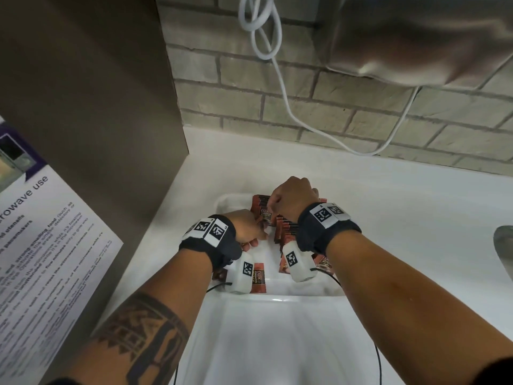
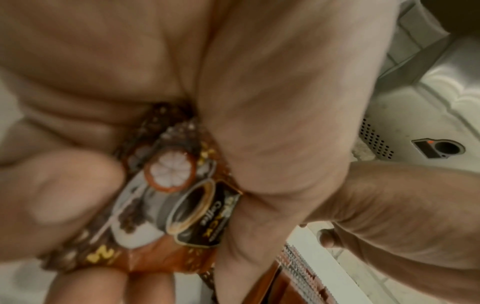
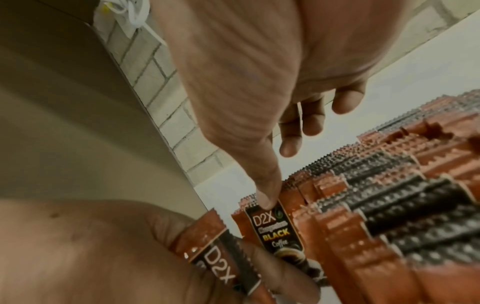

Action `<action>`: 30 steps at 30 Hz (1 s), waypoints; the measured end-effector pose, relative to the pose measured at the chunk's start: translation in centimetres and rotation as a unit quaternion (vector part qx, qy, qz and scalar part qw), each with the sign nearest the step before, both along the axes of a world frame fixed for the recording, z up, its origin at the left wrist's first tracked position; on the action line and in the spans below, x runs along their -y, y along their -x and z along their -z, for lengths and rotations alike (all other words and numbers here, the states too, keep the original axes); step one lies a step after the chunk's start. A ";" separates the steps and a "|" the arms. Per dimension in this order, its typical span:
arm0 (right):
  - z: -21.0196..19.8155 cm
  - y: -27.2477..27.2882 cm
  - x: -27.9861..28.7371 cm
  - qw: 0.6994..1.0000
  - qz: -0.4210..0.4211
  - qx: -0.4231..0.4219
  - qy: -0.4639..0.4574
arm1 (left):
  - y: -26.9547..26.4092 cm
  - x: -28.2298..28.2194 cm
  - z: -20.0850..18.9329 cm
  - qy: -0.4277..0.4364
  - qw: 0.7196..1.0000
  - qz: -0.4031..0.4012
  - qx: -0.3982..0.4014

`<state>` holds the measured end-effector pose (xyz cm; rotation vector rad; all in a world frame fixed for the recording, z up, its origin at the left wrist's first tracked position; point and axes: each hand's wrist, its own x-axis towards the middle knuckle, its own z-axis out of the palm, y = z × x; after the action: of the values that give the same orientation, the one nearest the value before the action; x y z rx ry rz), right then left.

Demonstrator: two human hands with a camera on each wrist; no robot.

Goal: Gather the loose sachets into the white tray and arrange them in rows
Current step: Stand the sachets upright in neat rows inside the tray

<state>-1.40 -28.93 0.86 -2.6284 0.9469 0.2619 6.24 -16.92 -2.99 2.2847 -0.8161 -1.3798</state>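
Head view: white counter (image 1: 402,218) is meeting a brick wall (image 1: 347,101); left hand (image 1: 244,226) is gripping a sachet (image 2: 166,205), right hand (image 1: 291,198) is fingering the tray's (image 1: 222,202) upright sachets (image 3: 389,205).

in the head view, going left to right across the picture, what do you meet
printed microwave-use notice → left hand gripping a brown coffee sachet → right hand on the upright sachet row → grey metal object at the right edge

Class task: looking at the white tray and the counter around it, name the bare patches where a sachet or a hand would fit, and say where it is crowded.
Free: the white tray floor between the left hand and the flat sachet at its near rim; the counter right of the tray, up to the brick wall. Crowded: the tray's far right, where standing sachets pack in rows under the right hand.
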 end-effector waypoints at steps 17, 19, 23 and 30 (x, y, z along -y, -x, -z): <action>-0.7 1.1 1.0 0.992 0.016 0.115 -0.048 | 0.6 0.0 0.0 0.018 0.999 -0.026 -0.038; -0.9 1.3 1.2 0.988 0.027 0.143 -0.055 | 0.5 -0.1 -0.5 0.022 0.998 -0.040 -0.046; -1.5 1.9 1.7 0.979 0.005 0.183 -0.089 | -0.5 -1.0 -2.2 0.061 0.994 -0.077 -0.053; -2.3 2.4 1.0 0.961 -0.029 0.198 -0.193 | -1.0 -2.5 -3.3 0.285 0.936 -0.166 -0.120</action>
<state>-3.83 -29.90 3.13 -2.2307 0.6124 -0.0649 7.21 -14.45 0.31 1.6729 -0.6117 -1.0633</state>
